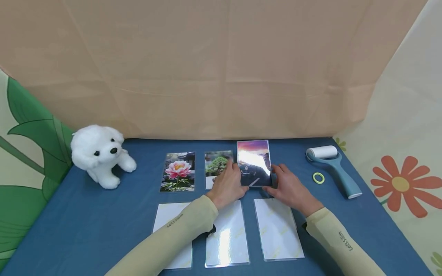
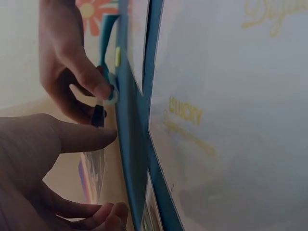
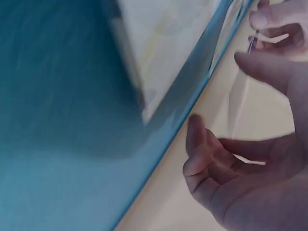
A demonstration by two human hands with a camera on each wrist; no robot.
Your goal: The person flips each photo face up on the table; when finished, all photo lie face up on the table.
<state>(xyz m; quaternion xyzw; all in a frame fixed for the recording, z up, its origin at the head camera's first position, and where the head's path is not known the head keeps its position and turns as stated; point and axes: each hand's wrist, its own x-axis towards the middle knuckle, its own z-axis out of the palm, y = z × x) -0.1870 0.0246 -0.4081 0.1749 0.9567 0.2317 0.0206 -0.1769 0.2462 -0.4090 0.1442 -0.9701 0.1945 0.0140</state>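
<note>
A glossy laminated photo (image 1: 253,163) with a pink and purple sky is raised off the blue table, its lower part between my two hands. My left hand (image 1: 228,182) holds its left edge, thumb near the lower corner. My right hand (image 1: 291,189) holds the right edge, fingers curled behind. In the left wrist view the photo (image 2: 94,175) appears edge-on beyond my left thumb, with my right hand (image 2: 72,62) at its far dark corner. A bonsai photo (image 1: 218,163) lies partly behind my left hand. The flower photo (image 1: 177,171) is farther left.
Three white-backed sheets lie in front: a left one (image 1: 172,214), a middle one (image 1: 228,234), a right one (image 1: 279,230). A white plush dog (image 1: 100,157) sits at left. A blue lint roller (image 1: 333,165) and a yellow-green ring (image 1: 318,178) lie at right.
</note>
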